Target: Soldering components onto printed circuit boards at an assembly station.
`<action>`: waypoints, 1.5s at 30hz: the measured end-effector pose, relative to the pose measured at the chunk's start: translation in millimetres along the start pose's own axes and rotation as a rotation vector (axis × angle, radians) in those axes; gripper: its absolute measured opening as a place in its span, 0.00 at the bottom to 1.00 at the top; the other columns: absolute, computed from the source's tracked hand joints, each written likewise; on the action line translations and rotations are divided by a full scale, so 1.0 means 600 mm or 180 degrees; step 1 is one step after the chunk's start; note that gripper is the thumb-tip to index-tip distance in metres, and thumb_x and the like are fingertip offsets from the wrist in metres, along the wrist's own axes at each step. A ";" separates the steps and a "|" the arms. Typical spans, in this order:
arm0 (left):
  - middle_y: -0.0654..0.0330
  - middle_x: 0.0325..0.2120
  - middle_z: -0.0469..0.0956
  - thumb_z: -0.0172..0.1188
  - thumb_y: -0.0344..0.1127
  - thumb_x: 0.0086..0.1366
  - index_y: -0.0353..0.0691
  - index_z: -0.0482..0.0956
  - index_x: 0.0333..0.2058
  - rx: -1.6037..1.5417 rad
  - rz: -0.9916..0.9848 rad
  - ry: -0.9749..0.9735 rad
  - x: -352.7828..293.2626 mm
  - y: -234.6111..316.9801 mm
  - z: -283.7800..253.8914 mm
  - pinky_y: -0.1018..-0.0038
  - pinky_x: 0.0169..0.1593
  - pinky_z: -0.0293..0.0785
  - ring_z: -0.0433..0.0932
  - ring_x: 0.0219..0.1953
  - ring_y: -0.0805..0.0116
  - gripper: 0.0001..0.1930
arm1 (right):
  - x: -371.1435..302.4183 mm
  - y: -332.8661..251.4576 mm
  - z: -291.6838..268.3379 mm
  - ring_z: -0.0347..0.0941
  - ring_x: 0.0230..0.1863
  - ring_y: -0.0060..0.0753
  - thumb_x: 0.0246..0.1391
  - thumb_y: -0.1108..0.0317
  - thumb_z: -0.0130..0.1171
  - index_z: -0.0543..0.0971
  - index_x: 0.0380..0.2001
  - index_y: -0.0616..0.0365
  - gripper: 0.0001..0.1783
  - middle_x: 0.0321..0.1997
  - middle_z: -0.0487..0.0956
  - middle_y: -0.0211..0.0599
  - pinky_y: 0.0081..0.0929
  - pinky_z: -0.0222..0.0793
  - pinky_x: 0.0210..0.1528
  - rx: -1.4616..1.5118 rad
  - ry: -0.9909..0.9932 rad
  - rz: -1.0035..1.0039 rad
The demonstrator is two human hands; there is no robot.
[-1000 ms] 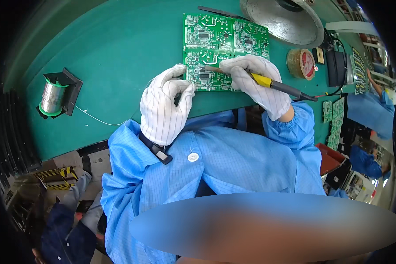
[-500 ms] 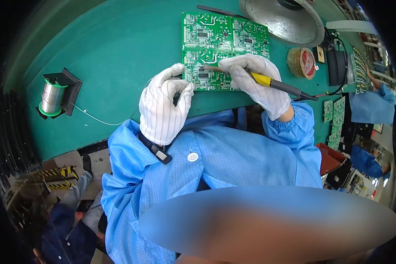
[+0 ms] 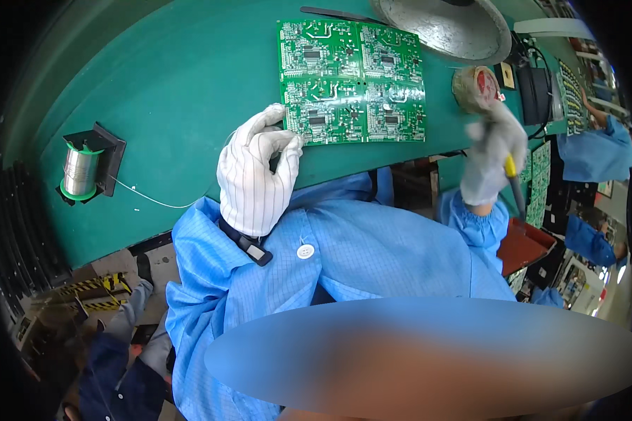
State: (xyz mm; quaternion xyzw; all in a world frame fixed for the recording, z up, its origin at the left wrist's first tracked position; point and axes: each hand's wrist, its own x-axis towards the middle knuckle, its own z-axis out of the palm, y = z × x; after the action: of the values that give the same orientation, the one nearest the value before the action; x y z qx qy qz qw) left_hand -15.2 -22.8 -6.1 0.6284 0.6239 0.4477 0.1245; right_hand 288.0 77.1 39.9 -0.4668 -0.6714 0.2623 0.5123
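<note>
A green circuit board panel (image 3: 337, 111) of joined boards lies flat on the bench. At its lower left corner is my white-gloved left hand (image 3: 256, 175), fingers curled and closed on thin solder wire (image 3: 151, 199). This wire runs from a solder spool (image 3: 82, 172) on a black stand at left; part of it is hidden behind my hand and sleeve. Right of the panel, below the tape roll, my gloved right hand (image 3: 495, 151) is smeared by motion. It grips a soldering iron (image 3: 511, 167) with a yellow and dark handle; the tip cannot be made out.
Tweezers (image 3: 340, 14) and a metal dish-shaped hood (image 3: 456, 31) lie beyond the panel. A tape roll (image 3: 474, 88) stands at right, near a black box (image 3: 534, 95). Below right is a red bin (image 3: 523, 245). Other people are at the right and lower left.
My right hand has moved right with the soldering iron, off the panel toward the tape roll. My left hand stays at the panel's left edge. The whole view has shifted slightly.
</note>
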 end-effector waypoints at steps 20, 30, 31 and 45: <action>0.54 0.47 0.83 0.71 0.29 0.59 0.41 0.80 0.35 0.0043 -0.0117 -0.0014 0.001 -0.002 0.001 0.65 0.45 0.80 0.84 0.42 0.59 0.08 | 0.056 -0.044 0.138 0.82 0.34 0.31 0.64 0.64 0.63 0.84 0.45 0.54 0.10 0.38 0.85 0.35 0.27 0.77 0.38 0.0466 -0.2456 0.0105; 0.55 0.46 0.83 0.72 0.29 0.58 0.41 0.81 0.35 -0.0042 -0.0153 -0.0052 0.006 -0.002 0.001 0.65 0.45 0.80 0.84 0.43 0.59 0.09 | 0.068 -0.035 0.143 0.82 0.33 0.33 0.62 0.59 0.66 0.85 0.39 0.54 0.10 0.36 0.86 0.33 0.29 0.77 0.37 0.0260 -0.2626 -0.0324; 0.55 0.46 0.83 0.72 0.29 0.58 0.41 0.81 0.35 -0.0048 -0.0190 -0.0071 0.005 -0.001 0.000 0.65 0.45 0.80 0.84 0.43 0.59 0.09 | 0.071 -0.036 0.143 0.82 0.33 0.33 0.62 0.59 0.66 0.85 0.39 0.54 0.10 0.35 0.86 0.32 0.29 0.78 0.37 0.0191 -0.2653 -0.0348; 0.56 0.46 0.83 0.72 0.29 0.58 0.42 0.80 0.36 0.0009 -0.0084 -0.0043 0.005 -0.003 0.002 0.66 0.45 0.80 0.84 0.42 0.60 0.09 | 0.077 -0.036 0.134 0.83 0.37 0.35 0.63 0.61 0.64 0.84 0.43 0.53 0.11 0.39 0.87 0.33 0.30 0.79 0.40 0.0221 -0.2650 -0.0170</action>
State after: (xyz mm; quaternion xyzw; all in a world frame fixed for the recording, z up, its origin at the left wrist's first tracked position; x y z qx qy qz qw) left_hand -16.3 -19.4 -7.0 0.6233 0.6318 0.4409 0.1337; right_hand 203.4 119.6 51.2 -0.2857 -0.8239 0.4377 0.2192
